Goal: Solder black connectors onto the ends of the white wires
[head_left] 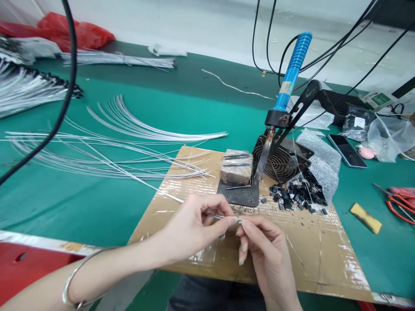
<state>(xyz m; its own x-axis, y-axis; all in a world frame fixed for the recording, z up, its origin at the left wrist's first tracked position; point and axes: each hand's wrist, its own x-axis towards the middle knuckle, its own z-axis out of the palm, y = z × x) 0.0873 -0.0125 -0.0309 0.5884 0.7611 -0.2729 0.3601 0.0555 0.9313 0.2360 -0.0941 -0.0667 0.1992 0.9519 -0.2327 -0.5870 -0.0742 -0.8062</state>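
Observation:
My left hand (202,222) pinches a thin wire (216,216) between thumb and fingers, above the cardboard sheet (317,255). Close to its fingertips, my right hand (267,246) is closed, thumb against index finger, at the wire's end; what lies between them is too small to make out. Beyond the hands a blue-handled soldering iron (293,65) leans tip down in a stand, beside a tan block (236,170) with thin metal pieces on top. Small black parts (292,196) are heaped right of it. Loose white wires (129,162) fan out at the left.
A black cable (71,56) hangs at the upper left. Wire bundles (123,59) lie behind. To the right are a round black fan grille (277,160), bubble wrap (324,160), a phone (347,151), a yellow sponge (366,218) and orange-handled pliers (400,207).

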